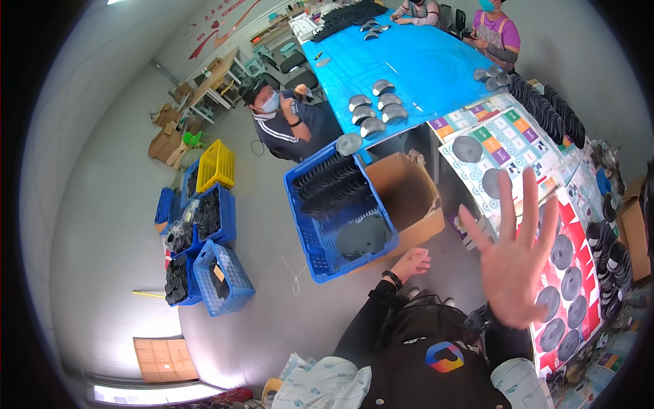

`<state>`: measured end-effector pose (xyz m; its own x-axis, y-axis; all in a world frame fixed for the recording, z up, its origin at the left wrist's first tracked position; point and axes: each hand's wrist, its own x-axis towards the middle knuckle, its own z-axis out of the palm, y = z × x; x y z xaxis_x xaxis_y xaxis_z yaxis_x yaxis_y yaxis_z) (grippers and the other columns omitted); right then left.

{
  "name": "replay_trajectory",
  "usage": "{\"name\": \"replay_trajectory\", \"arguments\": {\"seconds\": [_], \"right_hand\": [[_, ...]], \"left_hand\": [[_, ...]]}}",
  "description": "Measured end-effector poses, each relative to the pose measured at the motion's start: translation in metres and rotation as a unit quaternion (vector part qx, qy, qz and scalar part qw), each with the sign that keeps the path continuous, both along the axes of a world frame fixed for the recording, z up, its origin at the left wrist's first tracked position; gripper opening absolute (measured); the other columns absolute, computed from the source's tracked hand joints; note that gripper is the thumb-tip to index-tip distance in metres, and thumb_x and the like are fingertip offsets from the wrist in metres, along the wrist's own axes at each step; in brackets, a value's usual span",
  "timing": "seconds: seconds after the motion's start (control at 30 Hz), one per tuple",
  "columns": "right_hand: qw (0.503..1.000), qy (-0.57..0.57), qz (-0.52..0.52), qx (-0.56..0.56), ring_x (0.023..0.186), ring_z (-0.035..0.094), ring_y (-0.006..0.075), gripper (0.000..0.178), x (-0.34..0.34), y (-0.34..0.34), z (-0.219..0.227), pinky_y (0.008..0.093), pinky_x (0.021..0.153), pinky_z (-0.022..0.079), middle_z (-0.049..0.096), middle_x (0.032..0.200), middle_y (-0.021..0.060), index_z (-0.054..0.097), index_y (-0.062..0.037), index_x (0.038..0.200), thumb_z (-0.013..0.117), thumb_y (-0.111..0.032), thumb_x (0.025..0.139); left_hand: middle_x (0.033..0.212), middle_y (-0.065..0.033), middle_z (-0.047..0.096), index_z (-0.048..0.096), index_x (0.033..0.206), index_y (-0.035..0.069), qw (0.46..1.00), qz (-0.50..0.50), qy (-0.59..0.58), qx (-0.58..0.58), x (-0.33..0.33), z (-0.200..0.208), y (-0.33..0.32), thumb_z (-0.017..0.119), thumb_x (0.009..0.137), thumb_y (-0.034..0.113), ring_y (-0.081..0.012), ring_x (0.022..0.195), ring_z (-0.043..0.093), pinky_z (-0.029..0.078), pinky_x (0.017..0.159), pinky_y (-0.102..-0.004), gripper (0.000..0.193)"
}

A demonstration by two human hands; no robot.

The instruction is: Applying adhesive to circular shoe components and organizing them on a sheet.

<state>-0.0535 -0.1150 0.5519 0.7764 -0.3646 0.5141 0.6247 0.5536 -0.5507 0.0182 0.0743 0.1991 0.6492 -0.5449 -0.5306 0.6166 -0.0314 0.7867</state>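
Note:
My right hand (514, 255) is raised with its fingers spread wide, palm showing and nothing in it. Behind it are grey rounded pads (571, 283) on a red-and-white printed sheet and another grey pad (467, 149) on a colourful sheet. My left hand (410, 264) is in front of my body, fingers loosely curled together, with no object visible in it. It is nearest to a blue plastic crate (315, 262), which holds rows of black curved pieces (334, 183). Against the crate stands an open cardboard box (426, 228).
A blue-covered table (340, 75) bears grey curved pieces (390, 105). A seated person (293, 123) is beside it; two others (494, 34) are at its far end. Blue crates (225, 276) and a yellow crate (215, 165) stand on the floor at left. Stacked black pieces (538, 112) line the right.

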Motion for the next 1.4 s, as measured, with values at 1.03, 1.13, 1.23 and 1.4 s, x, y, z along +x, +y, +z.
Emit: {"name": "replay_trajectory", "arguments": {"seconds": [1.03,1.13,1.23,1.4], "right_hand": [[0.673,0.235,-0.219,-0.666,0.061,0.061,0.0347,0.019,-0.008,-0.021,-0.155,0.042,0.055,0.046,0.061,0.066,0.0141,0.062,-0.002,0.07,0.072,-0.01,0.084],[0.673,0.22,-0.205,-0.676,0.06,0.06,0.0357,0.022,-0.006,-0.016,-0.153,0.0421,0.054,0.044,0.06,0.066,0.0163,0.062,0.0006,0.07,0.071,-0.011,0.087],[0.684,0.212,-0.193,-0.671,0.06,0.059,0.0369,0.023,-0.009,-0.008,-0.151,0.0428,0.054,0.044,0.059,0.066,0.0172,0.061,0.0008,0.07,0.07,-0.012,0.087],[0.659,0.208,-0.184,-0.699,0.063,0.063,0.0356,0.022,-0.017,0.002,-0.149,0.0433,0.056,0.048,0.062,0.067,0.0149,0.063,-0.0023,0.069,0.072,-0.014,0.085]], "left_hand": [[0.094,-0.0021,0.063,0.06,0.093,0.01,0.965,0.086,0.019,-0.246,0.043,0.135,0.073,0.055,0.105,0.026,-0.016,0.094,0.062,0.05,0.095,-0.0342,0.02],[0.093,-0.0009,0.061,0.059,0.094,0.009,0.976,0.094,-0.03,-0.196,0.032,0.137,0.079,0.054,0.105,0.025,-0.0152,0.093,0.061,0.05,0.095,-0.0338,0.02],[0.093,-0.0008,0.061,0.059,0.095,0.009,0.978,0.089,-0.035,-0.186,0.024,0.126,0.093,0.054,0.106,0.025,-0.0145,0.094,0.061,0.05,0.095,-0.0337,0.02],[0.092,-0.0018,0.059,0.055,0.095,0.009,0.98,0.089,-0.03,-0.174,0.005,0.119,0.112,0.051,0.106,0.024,-0.0151,0.093,0.059,0.049,0.093,-0.0322,0.02]]}}
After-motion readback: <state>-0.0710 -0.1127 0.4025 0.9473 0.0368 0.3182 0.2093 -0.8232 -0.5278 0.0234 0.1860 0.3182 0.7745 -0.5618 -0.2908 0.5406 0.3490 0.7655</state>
